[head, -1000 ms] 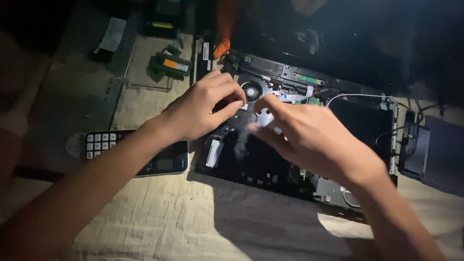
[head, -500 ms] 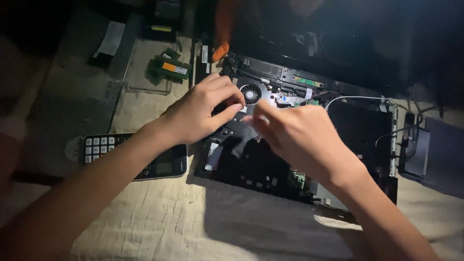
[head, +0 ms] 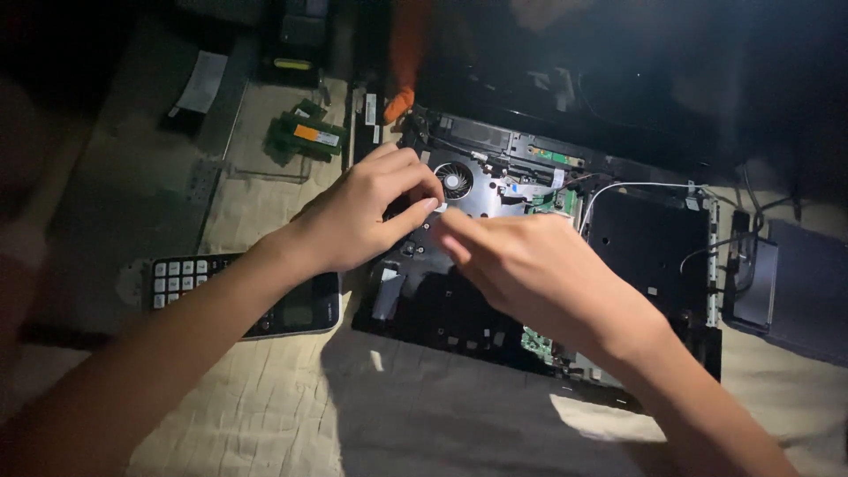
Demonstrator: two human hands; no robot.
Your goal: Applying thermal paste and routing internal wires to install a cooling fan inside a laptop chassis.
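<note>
A calculator (head: 265, 300) lies at left. The left hand (head: 367, 216) pinches a small white piece (head: 439, 207) beside the fan (head: 456, 180) of the open laptop (head: 654, 256). The right hand (head: 539, 274) has fingers together near it. The piece looks light and fragile, best held by its edges.

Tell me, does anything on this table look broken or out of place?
The black laptop base lies opened up, its round cooling fan and green circuit boards bared. Loose green memory sticks lie apart on the cloth beside it.

Two hands (head: 371, 216), one opened laptop (head: 654, 256), one calculator (head: 256, 296), two memory modules (head: 309, 137).
</note>
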